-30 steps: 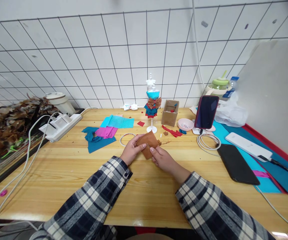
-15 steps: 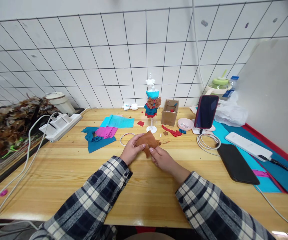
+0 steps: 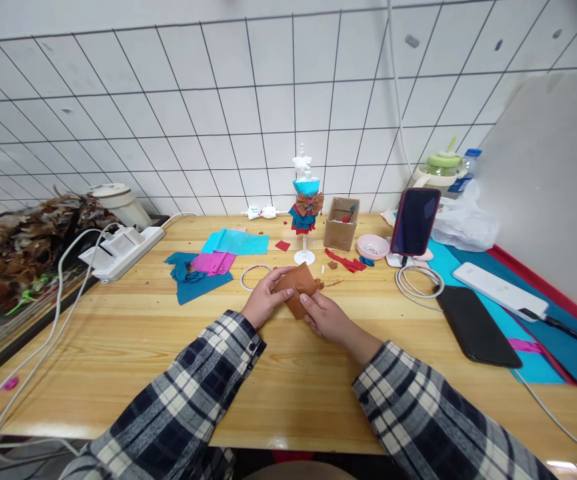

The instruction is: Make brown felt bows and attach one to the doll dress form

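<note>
My left hand (image 3: 267,297) is closed on the left side of a brown square of cloth (image 3: 300,272), its thumb on top and its fingers underneath. It looks like soft cloth, though it may be crepe paper. At the lower right of the square, my right hand (image 3: 325,315) pinches a thin needle-like piece (image 3: 296,291) against the brown surface; its far end lies near my left thumb. Behind the hands stands a small white dress form (image 3: 302,163) in a cyan and teal layered dress with a brown bow (image 3: 309,204). A gathered brown scrap (image 3: 321,284) lies just beyond my right fingers.
Teal (image 3: 203,288), magenta (image 3: 214,263) and cyan pieces (image 3: 238,243) lie left of the dress form. To its right are a cardboard box (image 3: 341,233), a pink bowl (image 3: 373,247) and a propped phone (image 3: 415,223). A power strip (image 3: 121,253) with cables sits at left.
The brown square's lower corner folded in half a second ago and now hangs flatter again. Both hands keep nearly the same place and grip.
</note>
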`<state>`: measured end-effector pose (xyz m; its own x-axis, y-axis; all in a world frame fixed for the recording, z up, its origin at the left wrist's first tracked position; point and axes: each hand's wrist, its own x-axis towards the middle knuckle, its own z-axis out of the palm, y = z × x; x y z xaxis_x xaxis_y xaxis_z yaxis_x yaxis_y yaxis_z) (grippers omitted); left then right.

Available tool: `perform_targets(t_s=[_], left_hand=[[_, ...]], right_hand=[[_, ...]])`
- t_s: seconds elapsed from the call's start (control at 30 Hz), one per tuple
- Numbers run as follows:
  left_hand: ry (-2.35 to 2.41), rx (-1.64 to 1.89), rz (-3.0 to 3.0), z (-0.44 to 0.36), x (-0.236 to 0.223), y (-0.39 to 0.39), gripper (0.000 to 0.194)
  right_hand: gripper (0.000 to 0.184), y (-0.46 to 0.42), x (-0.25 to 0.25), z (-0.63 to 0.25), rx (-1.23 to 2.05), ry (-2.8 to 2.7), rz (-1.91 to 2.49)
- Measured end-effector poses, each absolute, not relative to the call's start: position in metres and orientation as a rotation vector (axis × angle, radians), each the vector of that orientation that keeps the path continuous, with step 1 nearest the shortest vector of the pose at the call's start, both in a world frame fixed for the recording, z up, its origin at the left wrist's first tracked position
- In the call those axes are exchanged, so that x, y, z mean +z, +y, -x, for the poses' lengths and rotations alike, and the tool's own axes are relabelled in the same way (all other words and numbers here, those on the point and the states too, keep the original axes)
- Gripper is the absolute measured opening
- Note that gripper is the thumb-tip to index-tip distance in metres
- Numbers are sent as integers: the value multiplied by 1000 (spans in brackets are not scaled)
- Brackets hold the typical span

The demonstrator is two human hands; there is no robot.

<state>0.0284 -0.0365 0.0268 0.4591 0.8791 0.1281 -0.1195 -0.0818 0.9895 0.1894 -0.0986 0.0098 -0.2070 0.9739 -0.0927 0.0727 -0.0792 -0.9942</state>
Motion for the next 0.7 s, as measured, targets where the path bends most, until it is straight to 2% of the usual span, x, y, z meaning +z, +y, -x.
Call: perform_targets(t_s=[0.1, 0.7], left_hand=[[708, 929, -1411, -28, 29, -38, 57], [734, 904, -1435, -28, 28, -38, 57]], right_hand=[[41, -99, 14, -188, 1484, -1308, 1200], [42, -96, 9, -188, 1463, -1276, 1240]])
